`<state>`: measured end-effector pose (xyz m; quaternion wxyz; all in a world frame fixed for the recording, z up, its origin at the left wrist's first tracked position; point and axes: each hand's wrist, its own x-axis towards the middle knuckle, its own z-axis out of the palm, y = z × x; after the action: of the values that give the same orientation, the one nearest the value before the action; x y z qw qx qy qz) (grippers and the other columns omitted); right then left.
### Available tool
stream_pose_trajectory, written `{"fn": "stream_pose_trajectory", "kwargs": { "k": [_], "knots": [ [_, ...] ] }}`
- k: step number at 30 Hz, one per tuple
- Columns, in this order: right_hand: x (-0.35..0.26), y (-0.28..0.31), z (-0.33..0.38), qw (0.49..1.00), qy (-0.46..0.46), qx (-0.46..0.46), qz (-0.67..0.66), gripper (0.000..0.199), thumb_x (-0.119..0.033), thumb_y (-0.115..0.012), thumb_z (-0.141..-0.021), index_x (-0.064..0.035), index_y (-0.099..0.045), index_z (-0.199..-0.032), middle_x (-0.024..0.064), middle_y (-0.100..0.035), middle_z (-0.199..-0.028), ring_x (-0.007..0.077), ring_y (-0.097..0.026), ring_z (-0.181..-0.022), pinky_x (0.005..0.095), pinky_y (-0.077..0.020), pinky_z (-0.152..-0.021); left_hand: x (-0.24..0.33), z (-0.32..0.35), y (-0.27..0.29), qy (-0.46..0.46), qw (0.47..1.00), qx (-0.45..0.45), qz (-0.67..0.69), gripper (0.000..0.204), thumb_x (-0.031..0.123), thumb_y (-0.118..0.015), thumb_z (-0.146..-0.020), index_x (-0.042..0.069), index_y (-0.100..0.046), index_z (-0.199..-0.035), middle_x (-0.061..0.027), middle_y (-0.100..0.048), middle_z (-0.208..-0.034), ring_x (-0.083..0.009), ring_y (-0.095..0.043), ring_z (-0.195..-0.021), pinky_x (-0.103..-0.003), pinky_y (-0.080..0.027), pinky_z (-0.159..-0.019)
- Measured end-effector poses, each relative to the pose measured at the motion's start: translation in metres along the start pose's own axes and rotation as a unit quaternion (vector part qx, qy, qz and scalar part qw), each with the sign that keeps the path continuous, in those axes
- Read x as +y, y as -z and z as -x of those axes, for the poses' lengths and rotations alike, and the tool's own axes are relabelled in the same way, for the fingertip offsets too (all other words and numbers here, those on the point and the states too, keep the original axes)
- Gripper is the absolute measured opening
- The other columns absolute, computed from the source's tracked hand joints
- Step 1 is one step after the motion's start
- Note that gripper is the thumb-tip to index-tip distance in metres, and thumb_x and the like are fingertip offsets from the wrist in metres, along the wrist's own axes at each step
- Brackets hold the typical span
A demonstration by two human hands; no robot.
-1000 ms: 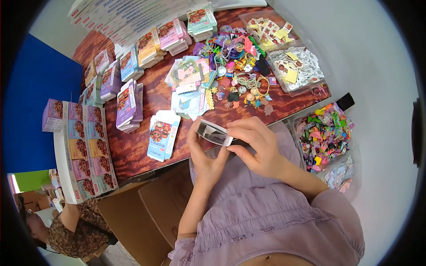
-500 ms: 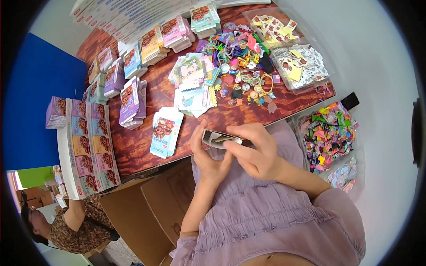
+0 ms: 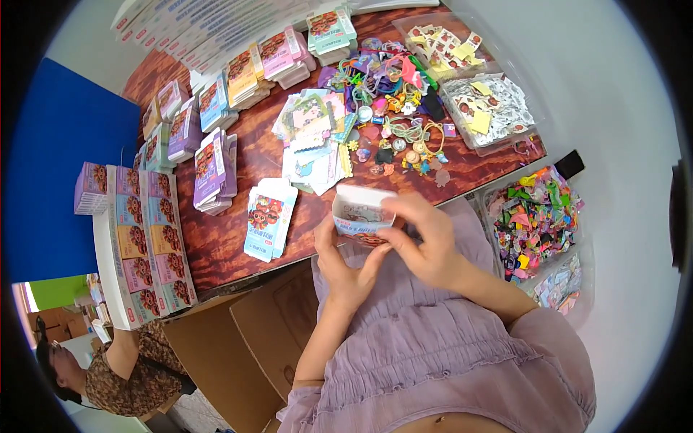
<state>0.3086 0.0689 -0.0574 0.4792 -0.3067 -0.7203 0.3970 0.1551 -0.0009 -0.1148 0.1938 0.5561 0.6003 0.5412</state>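
Observation:
Between my two hands, at the table's near edge, is a small light-blue card box with printed figures on its front. Its top is open, the white flap stands up at the back, and something thin shows inside, too blurred to name. My left hand wraps round the box's left side and bottom. My right hand grips the right side, thumb on the front and fingers by the opening. Left of the box lie flat blue cartons. Paper cards and stickers lie beyond it.
Stacks of flat cartons line the table's left and back. A heap of small trinkets lies centre right, beside clear trays of packets. A bin of colourful pieces stands right. Filled boxes in a white tray and another person are left.
The box has tipped so its blue printed front shows, and its white flap now stands up. My right fingers have shifted slightly at the opening.

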Motion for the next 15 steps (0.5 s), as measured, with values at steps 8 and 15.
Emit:
{"fn": "stream_pose_trajectory", "kwargs": {
  "k": [8,15],
  "knots": [
    [0.011,0.036,-0.014,0.969,-0.138,-0.080,-0.187,0.026,-0.001,-0.060,-0.095,0.0056,-0.060,-0.120,0.0077,-0.063,-0.108,0.0133,-0.061,-0.100,0.0268,-0.0482,-0.089,0.052,-0.015,0.009,0.121,0.972,-0.124,0.158,0.068,-0.003,-0.066,-0.091,0.000,-0.030,-0.149,-0.0195,-0.054,-0.132,-0.0256,-0.064,-0.112,-0.036,-0.056,-0.091],
    [0.013,0.022,-0.013,0.947,-0.220,-0.020,-0.232,0.023,-0.002,-0.060,-0.095,0.0033,-0.064,-0.116,0.0090,-0.063,-0.109,0.0142,-0.061,-0.102,0.0267,-0.0482,-0.089,0.033,-0.024,0.018,0.154,0.950,-0.172,0.209,0.056,-0.005,-0.061,-0.094,0.001,-0.036,-0.144,-0.0178,-0.057,-0.128,-0.0230,-0.065,-0.110,-0.034,-0.056,-0.088]
  ]
}}
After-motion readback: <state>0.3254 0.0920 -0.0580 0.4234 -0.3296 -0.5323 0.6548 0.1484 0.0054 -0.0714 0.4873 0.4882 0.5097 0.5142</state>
